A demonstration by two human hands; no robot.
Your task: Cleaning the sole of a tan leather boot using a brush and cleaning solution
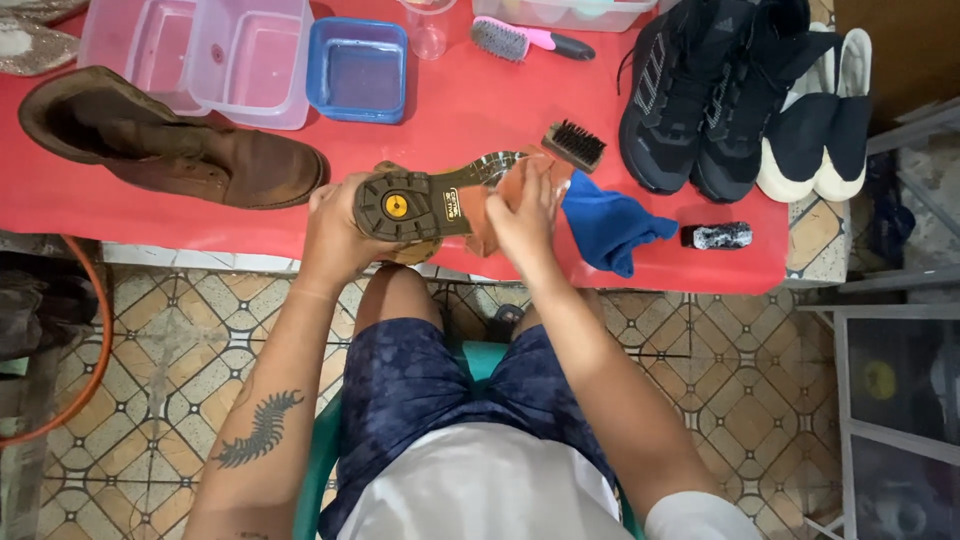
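Head view: left hand (335, 235) grips upturned brown leather boot (420, 205), right hand (522, 215) presses orange cloth (500, 205) on its sole; wiping step, next stroke needs firm hold

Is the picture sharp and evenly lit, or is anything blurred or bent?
Head view: soft, even light on the red table, no harsh glare; the boot held sole-up by the left hand and right hand is fairly sharp; the wide lens bows the table edges; the right-hand corner beyond the black sneakers sits in dim shadow.
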